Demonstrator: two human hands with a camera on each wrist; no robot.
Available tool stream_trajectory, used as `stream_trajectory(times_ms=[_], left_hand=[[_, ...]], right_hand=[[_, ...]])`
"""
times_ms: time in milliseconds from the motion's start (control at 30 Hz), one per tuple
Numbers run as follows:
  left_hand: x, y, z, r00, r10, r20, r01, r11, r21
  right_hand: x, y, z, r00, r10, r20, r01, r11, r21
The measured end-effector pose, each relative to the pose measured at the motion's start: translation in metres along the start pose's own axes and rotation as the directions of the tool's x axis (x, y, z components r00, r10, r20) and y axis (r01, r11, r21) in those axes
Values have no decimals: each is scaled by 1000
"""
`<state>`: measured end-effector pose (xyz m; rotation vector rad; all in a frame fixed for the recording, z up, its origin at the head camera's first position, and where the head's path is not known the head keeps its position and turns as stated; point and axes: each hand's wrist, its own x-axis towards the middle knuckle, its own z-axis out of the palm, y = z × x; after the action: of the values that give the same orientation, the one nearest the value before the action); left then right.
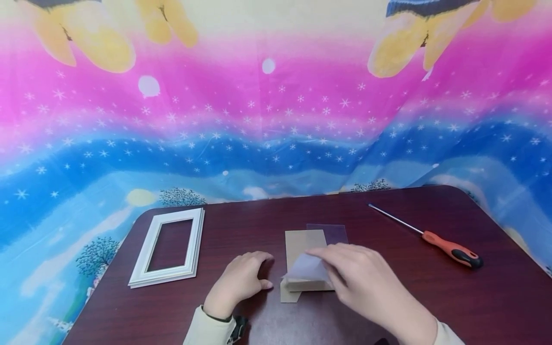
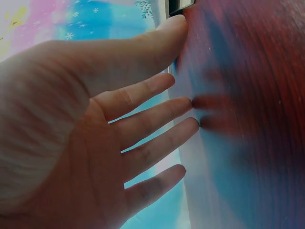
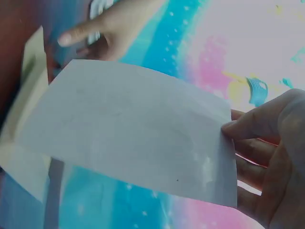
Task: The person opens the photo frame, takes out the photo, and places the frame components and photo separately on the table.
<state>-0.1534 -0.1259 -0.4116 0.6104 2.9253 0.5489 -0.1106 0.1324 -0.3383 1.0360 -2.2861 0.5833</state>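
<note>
My right hand (image 1: 366, 273) pinches one edge of a thin white sheet (image 1: 308, 267), which tilts up over a brown backing board (image 1: 304, 242) on the table. In the right wrist view the sheet (image 3: 138, 129) spreads broad and slightly bowed, with the thumb on its near face and fingers behind. A tan strip (image 1: 290, 293) juts out at the board's lower left. A clear sheet (image 1: 337, 234) lies partly under the board. My left hand (image 1: 241, 279) is beside the board, its fingers spread and loosely extended, holding nothing; fingertips reach the tabletop in the left wrist view.
At the left of the dark red-brown table (image 1: 241, 225) lies a white picture frame (image 1: 194, 244) with an open middle. An orange-and-black-handled screwdriver (image 1: 448, 247) lies at the right. A colourful cloth (image 1: 258, 120) hangs behind the table's far edge.
</note>
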Motion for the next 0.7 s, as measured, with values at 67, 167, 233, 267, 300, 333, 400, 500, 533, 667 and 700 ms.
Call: stream_trajectory(times_ms=[67, 167, 233, 267, 300, 333, 400, 500, 533, 667, 700], left_hand=[[0, 0, 0, 1000, -1, 1, 1, 1000, 0], [1, 0, 0, 1000, -2, 1, 2, 1000, -1], [1, -1, 1, 1000, -5, 1, 5, 1000, 1], [1, -1, 1, 1000, -6, 0, 6, 1000, 0], [2, -1, 1, 1000, -6, 1, 6, 1000, 0], [2, -1, 2, 1000, -7, 0, 7, 1000, 2], [2, -1, 2, 1000, -10, -1, 10, 1000, 3], [2, -1, 2, 1000, -14, -3, 14, 1000, 1], [2, -1, 2, 1000, -15, -5, 15, 1000, -1], [2, -2, 3, 1000, -18, -6, 18, 1000, 2], [2, -2, 3, 1000, -19, -5, 19, 1000, 5]], right_hand=[[0, 3, -6, 999, 11, -38, -12, 1000, -23], [1, 9, -12, 995, 20, -100, -26, 998, -63], [1, 12, -15, 990, 29, -135, -41, 995, -90], [1, 13, -17, 988, 30, -154, -47, 993, -106], [0, 14, -17, 985, 31, -172, -52, 991, -121], [0, 16, -18, 982, 32, -188, -58, 989, -135], [0, 18, -17, 977, 26, -210, -63, 983, -171], [0, 21, -7, 975, -13, -223, -39, 973, -226], [0, 22, -3, 975, -34, -221, -21, 970, -243], [0, 24, 21, 977, -114, -182, 60, 957, -282], [-1, 23, 27, 978, -131, -165, 80, 956, -284]])
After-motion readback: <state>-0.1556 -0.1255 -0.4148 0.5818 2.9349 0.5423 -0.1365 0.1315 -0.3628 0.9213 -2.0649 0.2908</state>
